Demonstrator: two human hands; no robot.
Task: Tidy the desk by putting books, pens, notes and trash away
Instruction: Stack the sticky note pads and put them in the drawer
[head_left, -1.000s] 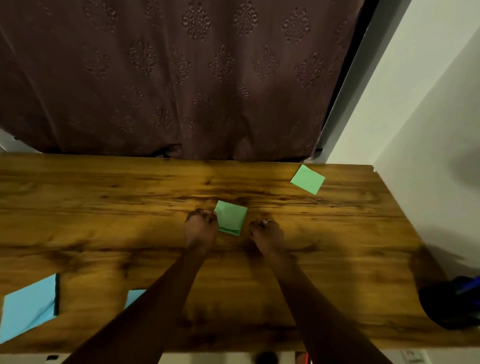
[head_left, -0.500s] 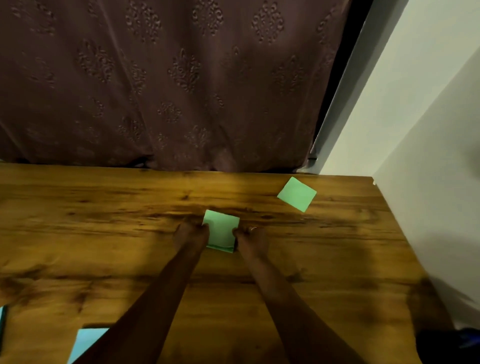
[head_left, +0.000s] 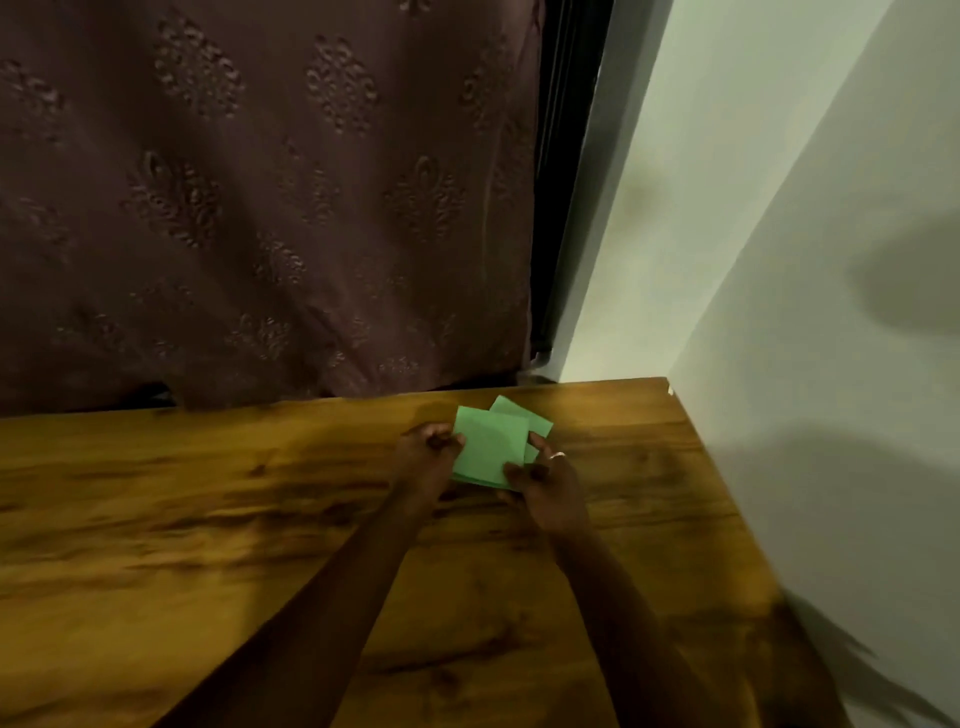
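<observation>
Just in front of the curtain, toward its right edge, the left hand and right hand each pinch a side of the green note stack with curled fingers. The stack partly covers a loose green note on the desk.

Looks like a home room, I'm at a wood-grain desk pushed into a corner. Patterned brown curtain hangs behind it, plain white wall on my right. Dim indoor lighting.
</observation>
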